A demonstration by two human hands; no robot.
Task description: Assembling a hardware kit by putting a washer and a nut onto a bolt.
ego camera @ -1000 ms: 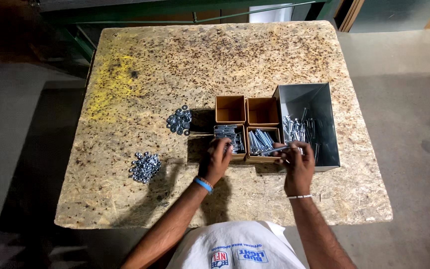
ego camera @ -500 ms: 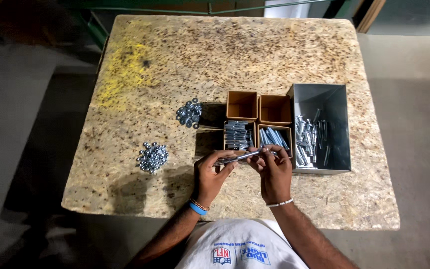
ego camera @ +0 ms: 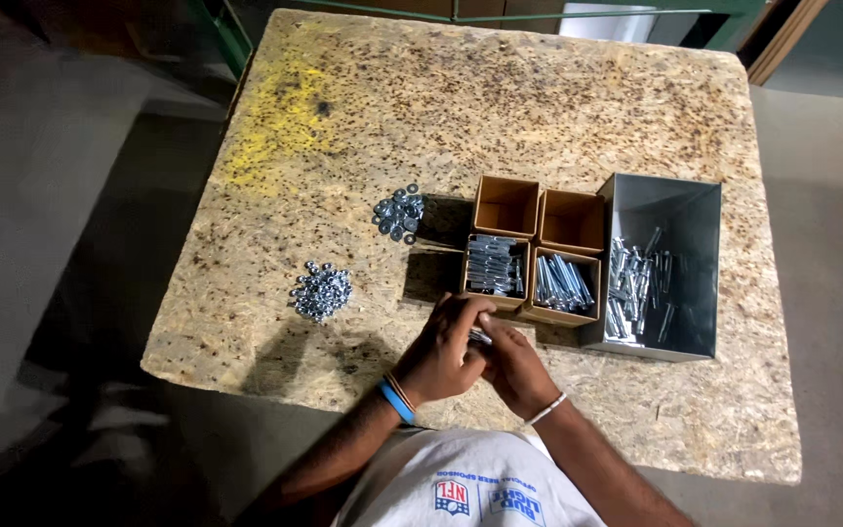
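Note:
My left hand [ego camera: 446, 351] and my right hand [ego camera: 517, 369] meet near the table's front edge, fingers closed together around a silver bolt [ego camera: 481, 338] of which only a short piece shows. Just beyond them stand four small cardboard boxes: the near left box [ego camera: 493, 265] holds stacked bolts, the near right box [ego camera: 562, 283] holds loose bolts, and the two far boxes [ego camera: 506, 205] look empty. A grey metal bin [ego camera: 658, 265] with several bolts sits to the right of the boxes.
A pile of nuts [ego camera: 321, 291] lies left of my hands, and a pile of washers [ego camera: 398, 214] lies farther back. The chipboard table [ego camera: 500, 98] has a yellow paint stain at the far left. Dark floor surrounds it.
My hands pulled back from the boxes toward the front edge and closed together on the bolt, which earlier was held out lengthwise between them. The view has shifted.

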